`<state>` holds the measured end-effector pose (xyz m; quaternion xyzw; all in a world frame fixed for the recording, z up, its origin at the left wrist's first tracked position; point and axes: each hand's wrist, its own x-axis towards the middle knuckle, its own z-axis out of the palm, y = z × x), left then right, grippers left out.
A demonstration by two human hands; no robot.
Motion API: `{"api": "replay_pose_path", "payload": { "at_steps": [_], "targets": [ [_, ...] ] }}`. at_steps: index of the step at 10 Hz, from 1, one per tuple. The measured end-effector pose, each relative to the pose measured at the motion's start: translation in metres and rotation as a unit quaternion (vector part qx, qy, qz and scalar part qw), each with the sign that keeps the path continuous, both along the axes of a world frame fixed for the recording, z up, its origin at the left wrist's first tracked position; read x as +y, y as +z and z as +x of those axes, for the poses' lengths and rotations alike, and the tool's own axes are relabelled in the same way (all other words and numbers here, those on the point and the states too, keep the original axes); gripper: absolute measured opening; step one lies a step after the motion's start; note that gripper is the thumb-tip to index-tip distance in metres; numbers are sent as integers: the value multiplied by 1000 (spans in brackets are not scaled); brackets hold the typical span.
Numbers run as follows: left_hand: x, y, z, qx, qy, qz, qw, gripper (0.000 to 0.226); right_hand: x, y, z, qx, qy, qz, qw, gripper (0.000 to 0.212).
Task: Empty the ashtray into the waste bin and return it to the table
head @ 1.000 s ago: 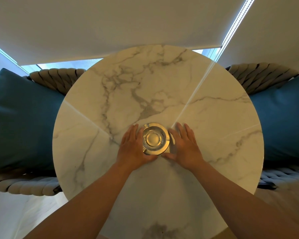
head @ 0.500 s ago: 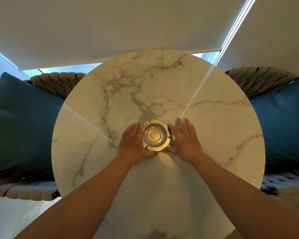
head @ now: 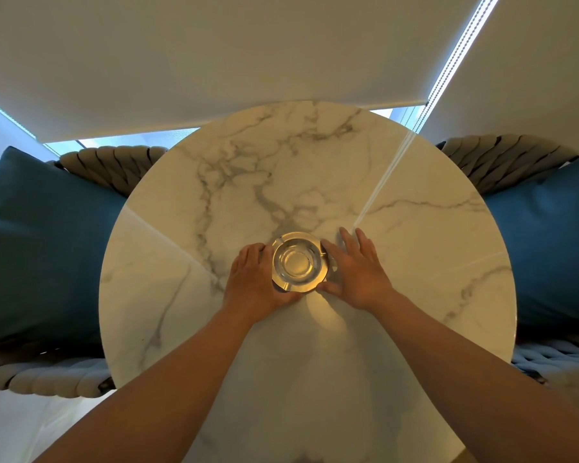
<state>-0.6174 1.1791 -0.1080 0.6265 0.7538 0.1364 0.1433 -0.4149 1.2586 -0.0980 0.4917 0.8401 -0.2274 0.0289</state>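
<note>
A round clear glass ashtray (head: 296, 262) with a golden sheen stands near the middle of the round white marble table (head: 398, 235). Its bowl looks empty. My left hand (head: 258, 282) cups its left side, fingers curled around the rim and thumb under the near edge. My right hand (head: 355, 269) presses against its right side, thumb at the near rim and fingers stretched flat over the tabletop. Both hands touch the ashtray. No waste bin is in view.
Woven rope chairs with blue cushions flank the table, one on the left (head: 41, 242) and one on the right (head: 549, 242). A drawn roller blind (head: 214, 45) with a bead chain (head: 448, 61) hangs behind the table.
Both hands and the ashtray have slid a little farther from me across the table. The left fingers have curled tighter around the rim.
</note>
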Motion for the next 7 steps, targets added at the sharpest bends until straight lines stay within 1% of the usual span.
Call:
{"api": "replay_pose_path", "payload": {
  "at_steps": [1, 2, 6, 7],
  "targets": [
    [2, -2, 2, -1, 3, 0, 1000, 105, 2, -2, -1, -4, 1, -1, 1000, 97],
    [3, -3, 3, 0, 4, -8, 1000, 107, 6, -2, -1, -4, -3, -14, 1000, 101],
    [9, -1, 6, -8, 16, -24, 1000, 111, 12, -1, -2, -6, -3, -23, 1000, 101],
    [8, -2, 5, -23, 17, -37, 999, 116, 10, -2, -1, -9, -1, -31, 999, 107]
  ]
}}
